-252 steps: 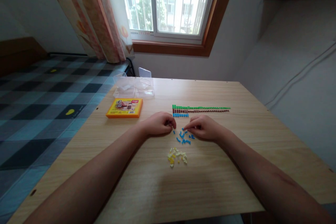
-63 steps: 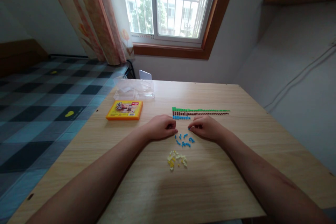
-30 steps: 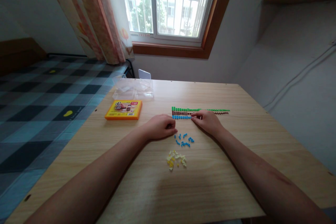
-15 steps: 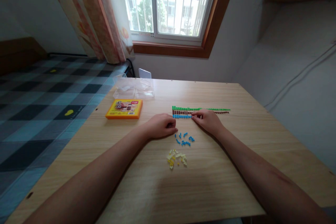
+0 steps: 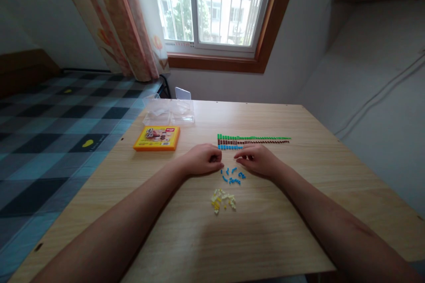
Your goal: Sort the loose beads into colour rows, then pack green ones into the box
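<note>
Just past the right hand point(image 5: 258, 159), its fingers point(image 5: 244, 153) parted, a blue row point(image 5: 226, 147) seems to be being made, so one bit from the blue pile point(image 5: 234, 181) beside it likely must be pinched next, while the left hand point(image 5: 202, 159) is curled, its hold unclear.

Barred window point(image 5: 222, 6), floral curtain point(image 5: 121, 22), checked bedding point(image 5: 63, 128)

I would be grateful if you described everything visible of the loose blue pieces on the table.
The loose blue pieces are small, bright blue and plastic-looking; their finer shapes are too small to tell. They lie scattered on the wood-patterned table, some apart, others bunched together. The blue row is farther from the wearer, and the pile of yellow and cream pieces is nearer. The left hand and right hand are close by, neither visibly gripping any.
</note>
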Tool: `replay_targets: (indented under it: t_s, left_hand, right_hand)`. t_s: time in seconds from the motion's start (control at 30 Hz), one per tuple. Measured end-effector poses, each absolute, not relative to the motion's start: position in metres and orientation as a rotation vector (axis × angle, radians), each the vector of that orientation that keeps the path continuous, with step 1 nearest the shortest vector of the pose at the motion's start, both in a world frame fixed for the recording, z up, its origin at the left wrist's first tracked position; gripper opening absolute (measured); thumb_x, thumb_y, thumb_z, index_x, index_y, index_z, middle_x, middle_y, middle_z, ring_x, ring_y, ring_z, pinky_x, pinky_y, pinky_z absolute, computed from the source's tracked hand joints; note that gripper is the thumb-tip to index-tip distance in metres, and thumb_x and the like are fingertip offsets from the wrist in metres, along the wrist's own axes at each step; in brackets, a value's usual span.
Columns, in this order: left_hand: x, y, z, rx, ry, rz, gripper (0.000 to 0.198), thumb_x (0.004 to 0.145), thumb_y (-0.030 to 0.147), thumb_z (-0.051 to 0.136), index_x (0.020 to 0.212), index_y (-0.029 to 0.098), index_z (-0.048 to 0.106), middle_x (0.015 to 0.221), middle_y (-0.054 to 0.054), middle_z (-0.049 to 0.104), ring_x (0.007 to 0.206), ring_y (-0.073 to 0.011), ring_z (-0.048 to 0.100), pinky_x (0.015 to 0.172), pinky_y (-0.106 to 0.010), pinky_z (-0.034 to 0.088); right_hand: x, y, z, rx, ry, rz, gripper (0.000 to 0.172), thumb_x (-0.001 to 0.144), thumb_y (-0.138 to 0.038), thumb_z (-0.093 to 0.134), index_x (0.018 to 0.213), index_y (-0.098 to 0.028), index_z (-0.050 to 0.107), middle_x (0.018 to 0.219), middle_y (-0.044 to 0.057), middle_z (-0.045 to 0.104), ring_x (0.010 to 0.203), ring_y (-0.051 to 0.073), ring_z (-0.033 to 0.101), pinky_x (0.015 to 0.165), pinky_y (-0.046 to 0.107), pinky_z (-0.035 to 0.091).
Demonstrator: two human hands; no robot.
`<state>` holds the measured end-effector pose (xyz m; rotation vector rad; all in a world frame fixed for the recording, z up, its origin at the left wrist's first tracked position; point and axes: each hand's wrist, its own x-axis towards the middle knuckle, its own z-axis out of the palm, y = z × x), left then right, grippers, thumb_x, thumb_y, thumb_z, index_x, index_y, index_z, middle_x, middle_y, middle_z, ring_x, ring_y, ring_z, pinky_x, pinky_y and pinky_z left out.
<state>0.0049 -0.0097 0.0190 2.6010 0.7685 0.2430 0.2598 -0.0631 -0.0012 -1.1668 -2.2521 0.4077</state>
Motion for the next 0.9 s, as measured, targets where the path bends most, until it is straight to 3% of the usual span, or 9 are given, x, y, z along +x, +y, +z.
replay_targets:
  t_s: [0.33,0.9]
  left_hand:
    - [0.004,-0.008,0.017,2.587,0.768,0.227,0.019,0.080,0.036,0.068,0.072,0.020,0.063,0.076,0.001,0.063,0.073,-0.0153,0.053,0.064,-0.026,0.034]
    - [0.018,-0.022,0.014,2.612,1.111,0.305,0.027,0.087,0.036,0.059,0.066,0.019,0.058,0.069,-0.001,0.059,0.066,-0.0160,0.048,0.061,-0.028,0.029]
  right_hand:
    - [0.257,-0.069,0.003,-1.083,-2.374,0.486,0.016,0.087,-0.019,0.063,0.086,-0.022,0.079,0.075,0.001,0.069,0.067,0.012,0.059,0.064,0.024,0.041]
    - [0.258,-0.066,-0.002,-1.060,-2.402,0.525,0.013,0.087,-0.021,0.067,0.088,-0.022,0.080,0.078,0.003,0.072,0.068,0.013,0.061,0.065,0.024,0.042]
